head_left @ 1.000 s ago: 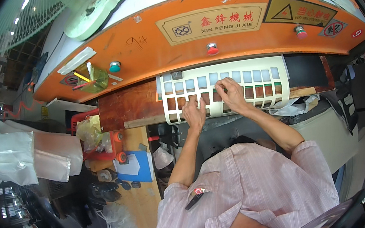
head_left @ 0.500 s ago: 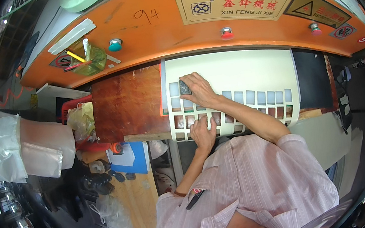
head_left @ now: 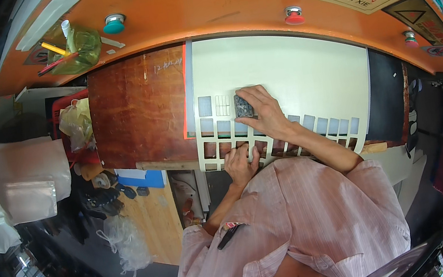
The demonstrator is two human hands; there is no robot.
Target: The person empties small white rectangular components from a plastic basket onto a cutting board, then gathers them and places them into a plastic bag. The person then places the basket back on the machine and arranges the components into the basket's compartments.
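A pale cream sheet (head_left: 279,68) lies on the work surface, with rows of rectangular holes along its near side. My right hand (head_left: 267,112) grips a dark, ridged rectangular block (head_left: 243,106), perhaps a cutting die, between thumb and fingers. It sits on or just above the sheet. Directly left of the block, a small rectangular grid of lines (head_left: 222,105) marks the sheet. My left hand (head_left: 241,164) has its fingers curled on the perforated near edge of the sheet, thumb to the right. What lies beneath those fingers is hidden.
An orange machine beam (head_left: 187,18) with a green button (head_left: 114,24) and red button (head_left: 293,15) spans the far side. Brown board (head_left: 138,110) lies left, a black mat (head_left: 385,93) right. Plastic-wrapped material (head_left: 25,189) and a wooden bench (head_left: 159,221) stand left.
My right hand has moved the block rightward along the sheet, and the line grid now shows where it was. My left hand stays at the near edge. The head view has shifted.
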